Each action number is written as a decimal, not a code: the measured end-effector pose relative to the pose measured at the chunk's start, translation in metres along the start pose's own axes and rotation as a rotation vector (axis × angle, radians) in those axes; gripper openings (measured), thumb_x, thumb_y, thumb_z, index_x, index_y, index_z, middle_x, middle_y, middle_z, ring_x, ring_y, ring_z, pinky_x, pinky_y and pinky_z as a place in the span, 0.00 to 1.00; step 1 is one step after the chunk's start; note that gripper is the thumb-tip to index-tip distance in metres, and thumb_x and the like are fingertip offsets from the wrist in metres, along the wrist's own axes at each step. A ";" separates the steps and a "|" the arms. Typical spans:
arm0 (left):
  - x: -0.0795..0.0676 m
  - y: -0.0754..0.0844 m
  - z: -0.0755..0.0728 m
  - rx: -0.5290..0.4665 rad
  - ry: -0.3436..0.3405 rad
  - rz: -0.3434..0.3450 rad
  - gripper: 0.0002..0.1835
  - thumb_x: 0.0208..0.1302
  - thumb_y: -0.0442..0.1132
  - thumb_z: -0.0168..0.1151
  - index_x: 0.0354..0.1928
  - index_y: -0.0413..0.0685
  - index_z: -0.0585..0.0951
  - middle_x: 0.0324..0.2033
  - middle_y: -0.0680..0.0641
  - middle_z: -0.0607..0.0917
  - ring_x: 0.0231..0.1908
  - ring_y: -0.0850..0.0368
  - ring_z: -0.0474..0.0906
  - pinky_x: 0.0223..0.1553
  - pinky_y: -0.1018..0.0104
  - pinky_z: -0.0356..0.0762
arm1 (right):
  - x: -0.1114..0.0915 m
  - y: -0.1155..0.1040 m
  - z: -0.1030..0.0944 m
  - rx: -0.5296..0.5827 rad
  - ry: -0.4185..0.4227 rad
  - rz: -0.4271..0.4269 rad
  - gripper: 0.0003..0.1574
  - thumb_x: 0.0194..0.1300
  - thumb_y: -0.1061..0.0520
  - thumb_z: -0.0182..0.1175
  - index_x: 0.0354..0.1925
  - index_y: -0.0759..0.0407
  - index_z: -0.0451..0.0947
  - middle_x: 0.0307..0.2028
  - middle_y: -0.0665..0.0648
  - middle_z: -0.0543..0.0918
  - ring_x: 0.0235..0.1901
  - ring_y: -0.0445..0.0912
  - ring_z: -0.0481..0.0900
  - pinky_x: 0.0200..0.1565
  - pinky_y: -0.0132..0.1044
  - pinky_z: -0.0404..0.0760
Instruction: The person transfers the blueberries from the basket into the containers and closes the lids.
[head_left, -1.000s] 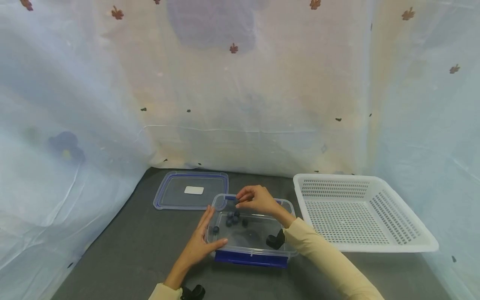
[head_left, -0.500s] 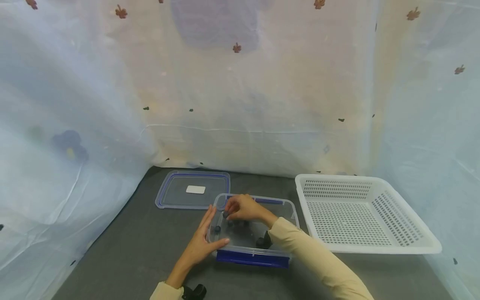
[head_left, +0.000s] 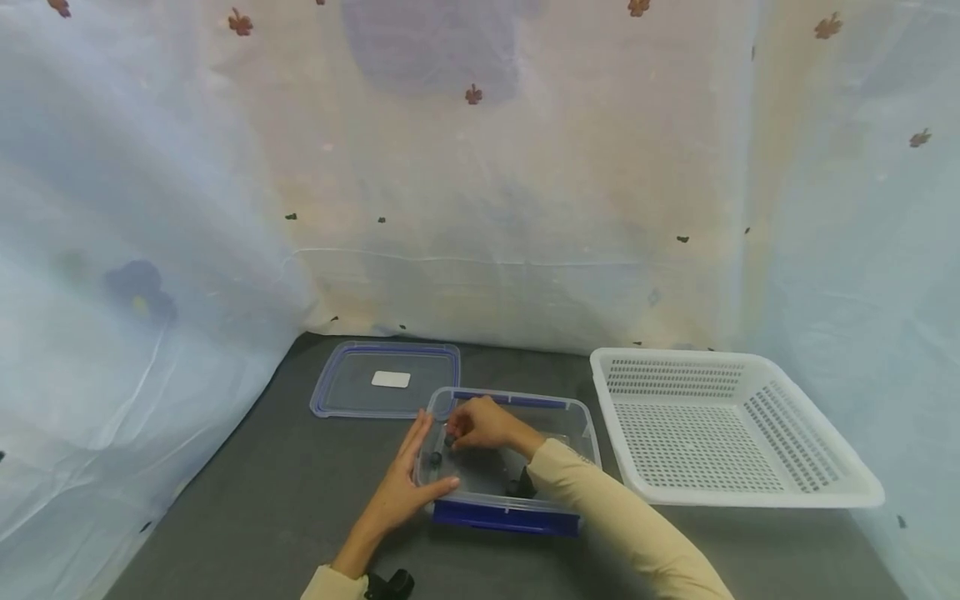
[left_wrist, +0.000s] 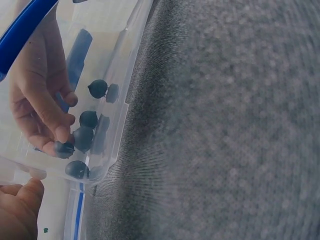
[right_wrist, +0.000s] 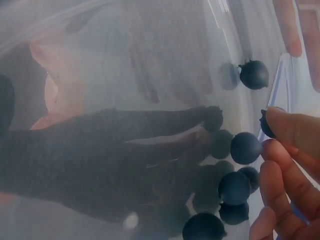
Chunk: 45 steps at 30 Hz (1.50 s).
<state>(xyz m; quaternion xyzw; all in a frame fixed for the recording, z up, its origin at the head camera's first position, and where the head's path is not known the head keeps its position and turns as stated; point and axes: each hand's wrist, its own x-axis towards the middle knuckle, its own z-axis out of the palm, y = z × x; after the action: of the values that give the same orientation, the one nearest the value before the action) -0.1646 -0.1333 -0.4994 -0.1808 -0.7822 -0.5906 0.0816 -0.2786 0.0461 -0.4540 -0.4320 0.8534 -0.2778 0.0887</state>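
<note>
A clear plastic box (head_left: 517, 502) with blue latches stands in front of me. Along its left side my left hand (head_left: 393, 492) lies with straight fingers, its thumb over the front rim. My right hand (head_left: 487, 423) reaches inside near the left end, pinching a blueberry (right_wrist: 266, 123) between thumb and fingertips. Several other berries sit close by on the box floor, among them a single blueberry (right_wrist: 254, 75) nearer the left hand. A cluster, with one blueberry (right_wrist: 235, 188) in it, lies by the right hand's curled fingers and is mostly hidden behind that hand in the head view.
Behind the box to the left, a clear lid (head_left: 352, 385) with a blue seal and white label lies flat. A white perforated basket (head_left: 738, 498) stands on the right. Patterned sheeting (head_left: 480, 183) hangs around the grey table surface (head_left: 270, 500).
My right hand has moved left and lower into the box with a blueberry, from near the back rim. The left hand keeps its place on the box.
</note>
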 end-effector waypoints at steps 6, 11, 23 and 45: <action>-0.001 0.003 -0.002 -0.012 -0.001 -0.010 0.53 0.52 0.40 0.75 0.75 0.40 0.53 0.75 0.42 0.44 0.71 0.37 0.40 0.64 0.34 0.43 | 0.004 -0.006 0.002 -0.024 -0.038 0.001 0.12 0.51 0.62 0.74 0.36 0.59 0.84 0.29 0.49 0.86 0.28 0.34 0.79 0.44 0.33 0.77; -0.001 0.004 -0.003 -0.006 -0.010 -0.025 0.53 0.53 0.42 0.75 0.75 0.40 0.52 0.75 0.42 0.44 0.72 0.38 0.40 0.65 0.35 0.44 | 0.005 -0.002 0.003 -0.034 -0.049 0.006 0.11 0.52 0.63 0.73 0.37 0.59 0.85 0.32 0.50 0.87 0.31 0.36 0.81 0.43 0.31 0.77; 0.000 0.009 -0.009 -0.030 -0.033 -0.047 0.49 0.55 0.38 0.73 0.74 0.40 0.55 0.74 0.37 0.44 0.71 0.36 0.40 0.64 0.36 0.47 | 0.004 -0.004 -0.013 0.115 -0.010 0.035 0.13 0.57 0.62 0.69 0.42 0.63 0.84 0.34 0.49 0.87 0.33 0.36 0.82 0.51 0.44 0.77; 0.075 -0.026 -0.157 -0.034 0.367 -0.233 0.24 0.70 0.40 0.60 0.62 0.34 0.72 0.57 0.36 0.75 0.47 0.67 0.75 0.49 0.74 0.74 | 0.046 0.021 -0.052 0.643 0.308 0.461 0.24 0.64 0.62 0.63 0.56 0.72 0.75 0.53 0.64 0.80 0.52 0.56 0.78 0.54 0.51 0.75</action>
<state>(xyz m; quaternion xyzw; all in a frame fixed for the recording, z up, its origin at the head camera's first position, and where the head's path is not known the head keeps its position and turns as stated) -0.2571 -0.2754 -0.4511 0.0199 -0.7598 -0.6321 0.1509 -0.3415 0.0400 -0.4181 -0.1336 0.8008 -0.5642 0.1504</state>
